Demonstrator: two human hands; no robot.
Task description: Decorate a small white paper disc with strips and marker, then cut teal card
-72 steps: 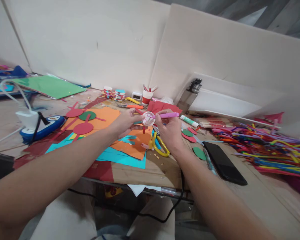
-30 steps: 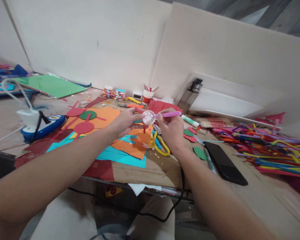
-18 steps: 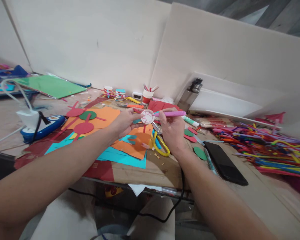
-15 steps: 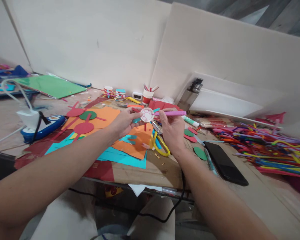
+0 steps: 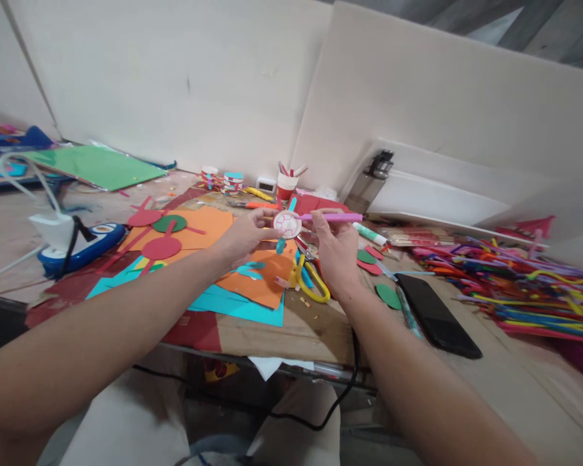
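My left hand pinches a small white paper disc with red markings and coloured strips behind it, held above the table. My right hand grips a pink pen, its tip touching the disc's right edge. Below the hands lie orange paper, cyan paper and yellow-handled scissors.
A black phone lies right of my right arm, beside green and red paper circles. A heap of coloured pipe cleaners fills the right. A glue stick, a red-and-white cup, a blue device and green sheet stand around.
The disc has been lifted slightly and turned in my left hand, so a cyan strip now shows above and below it. The pen stays against the disc's edge.
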